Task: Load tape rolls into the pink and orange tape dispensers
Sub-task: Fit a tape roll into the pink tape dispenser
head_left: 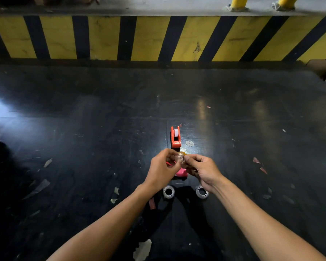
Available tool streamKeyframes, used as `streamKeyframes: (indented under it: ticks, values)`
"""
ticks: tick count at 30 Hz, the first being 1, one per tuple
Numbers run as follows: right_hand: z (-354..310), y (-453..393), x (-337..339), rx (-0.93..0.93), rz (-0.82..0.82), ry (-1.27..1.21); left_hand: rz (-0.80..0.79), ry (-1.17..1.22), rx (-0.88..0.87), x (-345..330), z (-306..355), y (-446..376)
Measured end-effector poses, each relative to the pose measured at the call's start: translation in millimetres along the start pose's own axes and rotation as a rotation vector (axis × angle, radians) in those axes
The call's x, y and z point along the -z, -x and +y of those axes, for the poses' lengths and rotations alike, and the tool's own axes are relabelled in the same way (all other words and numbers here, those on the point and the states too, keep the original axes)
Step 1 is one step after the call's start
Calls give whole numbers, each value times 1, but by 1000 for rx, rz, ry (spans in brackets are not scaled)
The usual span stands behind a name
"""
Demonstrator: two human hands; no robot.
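The orange tape dispenser [175, 137] stands on the dark floor with a white roll in it. Just nearer, my left hand [163, 169] and my right hand [202, 169] pinch a clear tape roll [180, 158] between their fingertips, held above the floor. Under my hands lies the pink tape dispenser [182, 173], mostly hidden. Two more clear tape rolls lie on the floor close to me, one on the left [168, 192] and one on the right [202, 191].
A yellow-and-black striped kerb [158, 38] runs across the back. Scraps of paper and torn tape litter the dark shiny floor [83, 129]. A cardboard box [322, 68] sits at the far right edge.
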State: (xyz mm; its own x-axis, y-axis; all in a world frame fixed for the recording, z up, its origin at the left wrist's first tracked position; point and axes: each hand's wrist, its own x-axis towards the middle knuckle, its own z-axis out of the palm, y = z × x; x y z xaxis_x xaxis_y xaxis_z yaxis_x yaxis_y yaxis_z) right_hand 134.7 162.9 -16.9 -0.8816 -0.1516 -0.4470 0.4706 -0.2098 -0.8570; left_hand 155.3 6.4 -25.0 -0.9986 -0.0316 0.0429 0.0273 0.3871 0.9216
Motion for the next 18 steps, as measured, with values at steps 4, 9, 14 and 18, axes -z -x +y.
streamKeyframes:
  ticks: [4,9,14,18]
  values:
    - [2,-6,22,37,219,160,49,62,48,4,9,2]
    - [25,-5,70,174,473,979,42,124,141,11,-1,8]
    - [52,2,91,187,380,1268,-1,173,241,11,-12,9]
    - [56,4,92,205,370,1321,2,288,347,13,-17,8]
